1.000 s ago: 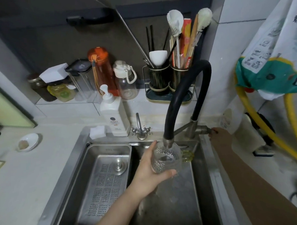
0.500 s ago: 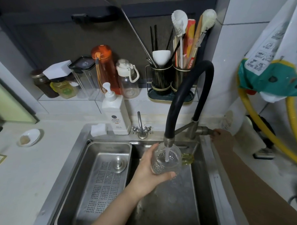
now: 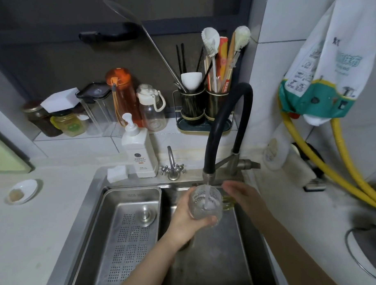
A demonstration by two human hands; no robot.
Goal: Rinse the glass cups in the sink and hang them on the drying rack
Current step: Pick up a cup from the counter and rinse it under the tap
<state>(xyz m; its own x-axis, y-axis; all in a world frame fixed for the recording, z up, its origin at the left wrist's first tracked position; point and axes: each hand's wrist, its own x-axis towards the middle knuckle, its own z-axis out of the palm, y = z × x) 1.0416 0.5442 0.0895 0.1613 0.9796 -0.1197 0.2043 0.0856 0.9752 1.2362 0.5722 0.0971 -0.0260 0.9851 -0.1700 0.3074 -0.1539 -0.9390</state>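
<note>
Dish (image 3: 22,191): on counter, far left.
Tray (image 3: 130,229): perforated, in sink (image 3: 240,257), left half.
Soap (image 3: 140,152): behind sink rim.
Left hand (image 3: 185,217): fingers wrapped round cup (image 3: 206,203), mouth up.
Cup: over sink, directly beneath tap (image 3: 207,175); water stream runs into it.
Right hand (image 3: 242,193): just right of cup, fingers loosely extended, holding nothing; blurred.
</note>
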